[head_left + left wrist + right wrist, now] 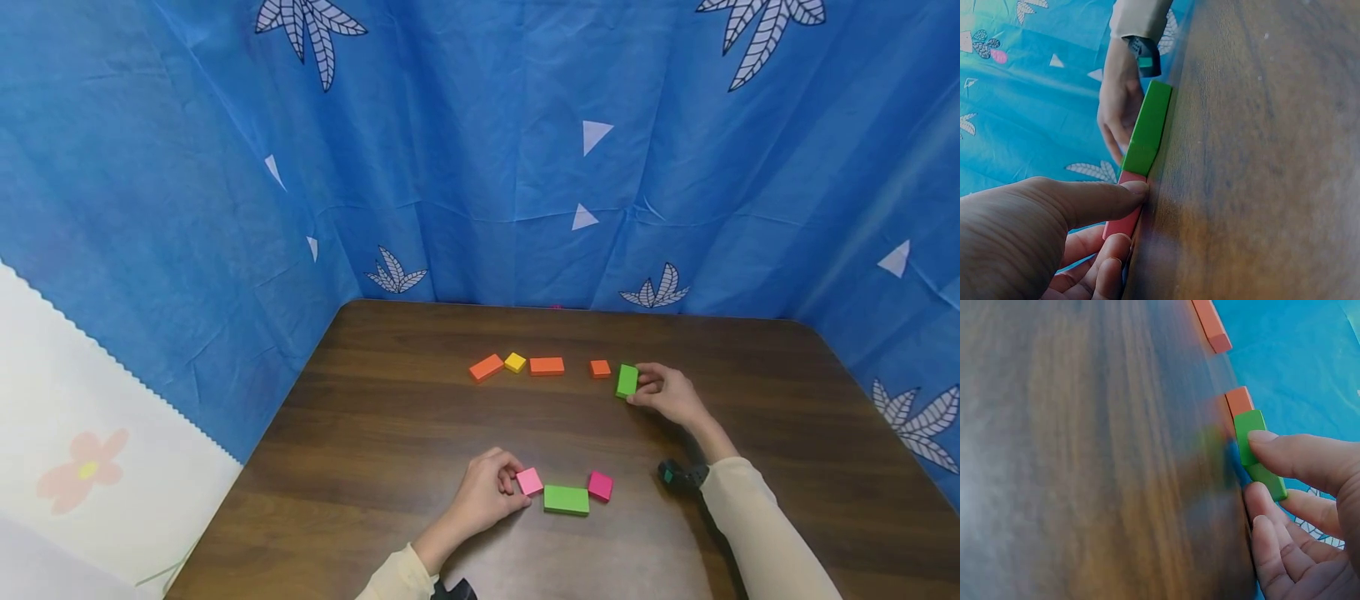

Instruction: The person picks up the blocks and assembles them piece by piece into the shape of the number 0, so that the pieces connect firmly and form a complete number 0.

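My left hand pinches a light pink square block between thumb and fingers, low over the table. Right beside it lies a long green block, with a dark pink block at its other end. Farther back, my right hand grips a second green block, its thumb on one side and fingers on the other. A small orange block sits just left of that one. In the right wrist view, the held green block partly overlaps the orange block.
Along the back of the brown wooden table lie a long orange block, a yellow block and an angled orange block. A blue patterned curtain hangs behind the table's far edge.
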`<action>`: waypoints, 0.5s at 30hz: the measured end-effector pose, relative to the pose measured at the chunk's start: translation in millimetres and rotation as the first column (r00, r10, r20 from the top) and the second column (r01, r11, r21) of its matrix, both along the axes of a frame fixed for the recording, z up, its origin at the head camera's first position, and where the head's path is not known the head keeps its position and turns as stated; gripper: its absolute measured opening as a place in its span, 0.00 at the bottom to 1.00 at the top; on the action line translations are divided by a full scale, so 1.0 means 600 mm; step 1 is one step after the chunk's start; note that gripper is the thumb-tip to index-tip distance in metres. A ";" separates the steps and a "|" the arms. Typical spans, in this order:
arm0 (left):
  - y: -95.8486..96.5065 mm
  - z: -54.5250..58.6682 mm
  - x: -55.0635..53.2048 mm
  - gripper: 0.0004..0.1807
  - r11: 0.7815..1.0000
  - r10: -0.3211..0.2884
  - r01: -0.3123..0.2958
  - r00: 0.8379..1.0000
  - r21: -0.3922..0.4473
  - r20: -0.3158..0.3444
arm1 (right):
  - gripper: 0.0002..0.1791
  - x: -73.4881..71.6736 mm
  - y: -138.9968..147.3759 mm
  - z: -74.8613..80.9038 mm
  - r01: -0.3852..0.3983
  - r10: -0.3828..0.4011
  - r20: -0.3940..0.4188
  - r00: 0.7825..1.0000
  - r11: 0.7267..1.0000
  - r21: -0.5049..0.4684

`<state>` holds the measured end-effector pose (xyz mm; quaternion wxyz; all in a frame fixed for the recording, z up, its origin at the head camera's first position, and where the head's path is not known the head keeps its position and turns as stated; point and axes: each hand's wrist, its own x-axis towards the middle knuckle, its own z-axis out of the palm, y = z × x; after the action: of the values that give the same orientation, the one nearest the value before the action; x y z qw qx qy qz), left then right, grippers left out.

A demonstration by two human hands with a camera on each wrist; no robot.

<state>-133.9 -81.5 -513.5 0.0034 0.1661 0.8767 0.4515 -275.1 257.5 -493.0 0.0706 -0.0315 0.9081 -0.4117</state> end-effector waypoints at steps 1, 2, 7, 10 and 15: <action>0.000 0.000 0.000 0.16 1.000 0.001 -0.001 1.000 -0.001 0.000 | 0.40 0.001 0.001 0.000 0.004 -0.004 -0.005 1.000 1.000 0.003; 0.001 0.001 0.001 0.16 1.000 0.002 -0.002 1.000 -0.001 0.000 | 0.41 0.003 0.001 0.000 0.006 -0.006 -0.010 1.000 1.000 0.006; 0.002 0.004 0.002 0.16 1.000 0.007 -0.007 1.000 -0.006 -0.003 | 0.40 0.016 0.002 0.004 -0.007 0.008 -0.032 0.999 0.999 0.031; 0.002 0.005 0.003 0.17 1.000 0.006 -0.006 1.000 -0.006 -0.010 | 0.39 0.030 0.001 0.006 -0.024 0.024 -0.024 0.999 0.999 0.029; 0.002 0.005 0.004 0.17 1.000 0.002 -0.002 1.000 -0.002 -0.014 | 0.37 0.055 -0.005 0.008 -0.063 0.063 -0.018 0.998 0.998 0.015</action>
<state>-131.7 -80.3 -510.6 -0.0029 0.1682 0.8773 0.4494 -242.3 254.6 -488.1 0.0752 -0.0636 0.9102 -0.4023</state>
